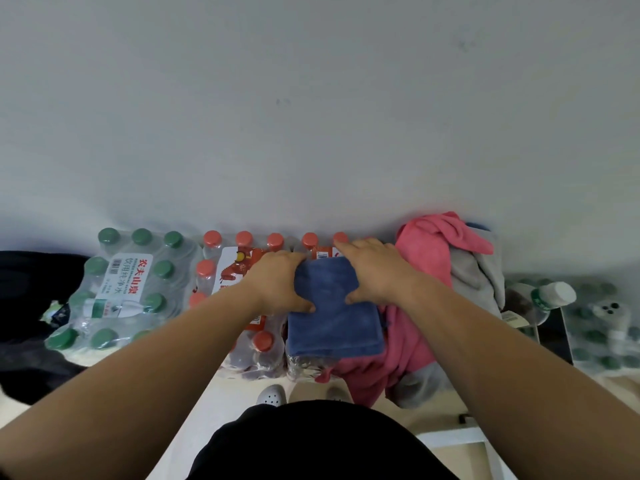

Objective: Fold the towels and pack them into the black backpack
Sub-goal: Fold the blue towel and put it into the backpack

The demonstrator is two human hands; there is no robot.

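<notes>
Gripping the folded blue towel (334, 323) at its far end: left hand (280, 282) and right hand (377, 271), fingers curled round it.

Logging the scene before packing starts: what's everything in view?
red-capped bottle packs: seemingly two, clear, centre
blue towel: one, blue, folded atop those packs
pink towel: one, pink, heaped right of it
grey towel: one, grey, same heap
green-capped bottle pack: one, clear, left
white-capped bottle: one, clear, far right
black backpack: one, black, far left
shoe: one, grey, floor
left hand: one, grips blue towel's far end
right hand: one, grips it too
</notes>
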